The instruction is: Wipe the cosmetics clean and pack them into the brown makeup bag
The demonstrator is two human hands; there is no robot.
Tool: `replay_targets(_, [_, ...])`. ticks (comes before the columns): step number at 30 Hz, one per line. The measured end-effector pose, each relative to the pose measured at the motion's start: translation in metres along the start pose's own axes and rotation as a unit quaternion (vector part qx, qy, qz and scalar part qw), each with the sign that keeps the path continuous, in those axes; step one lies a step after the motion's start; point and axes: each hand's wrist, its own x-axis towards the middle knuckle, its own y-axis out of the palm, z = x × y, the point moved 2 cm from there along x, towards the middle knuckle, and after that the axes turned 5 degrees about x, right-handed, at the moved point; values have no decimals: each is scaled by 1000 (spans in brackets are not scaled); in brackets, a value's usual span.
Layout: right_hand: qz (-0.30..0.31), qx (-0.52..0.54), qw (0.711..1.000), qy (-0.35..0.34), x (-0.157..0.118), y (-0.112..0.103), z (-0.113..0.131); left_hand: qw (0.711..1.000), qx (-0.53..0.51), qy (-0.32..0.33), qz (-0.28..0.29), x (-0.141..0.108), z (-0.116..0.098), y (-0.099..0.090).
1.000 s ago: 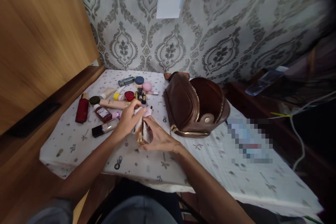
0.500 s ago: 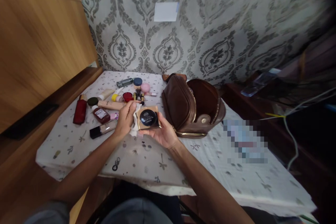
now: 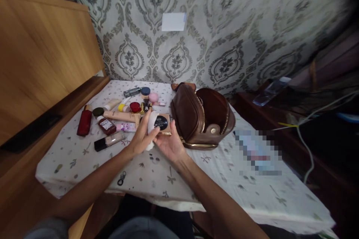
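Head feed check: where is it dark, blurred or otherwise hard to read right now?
Head view: upper right corner goes black; wallpaper softens toward the right; a pixelated patch covers part of the tablecloth; lettering on the held box is too small to read.

The only view looks from the person's head, above the near edge of the desk covered in white printed cloth [image 3: 143,175], facing forward and down. The bare left hand [image 3: 141,136] and bare right hand [image 3: 172,147] fall near the middle, with the lap in grey clothing [image 3: 151,228] closest, at six o'clock. The grey-and-white patterned wall [image 3: 196,44] stands farthest, at twelve; a light-brown wooden panel [image 3: 47,41] flanks ten.
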Motion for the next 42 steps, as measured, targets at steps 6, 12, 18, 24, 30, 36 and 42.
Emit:
replay_targets(6, [8,-10,1000,-17,0,4,1,998,43,39,8,3,8,-2])
replay_targets(12, [26,-20,997,-74,-4,10,10,998,46,16,-48,6,12,-13])
replay_targets(18, [-10,-57,989,-134,-2,1,14,997,-42,-7,-60,9,9,-13])
replay_targets(24, [-31,-93,987,-126,-2,0,12,996,-71,-15,-52,4,8,-10])
replay_targets(30, [-24,-127,982,-139,-4,8,7,999,-15,37,29,3,12,-9])
replay_targets(36, [-40,-85,988,-125,2,-6,9,991,62,112,-45,6,4,-18])
replay_targets(42, [-17,-112,992,-54,0,-2,7,989,11,52,-139,10,-1,-31])
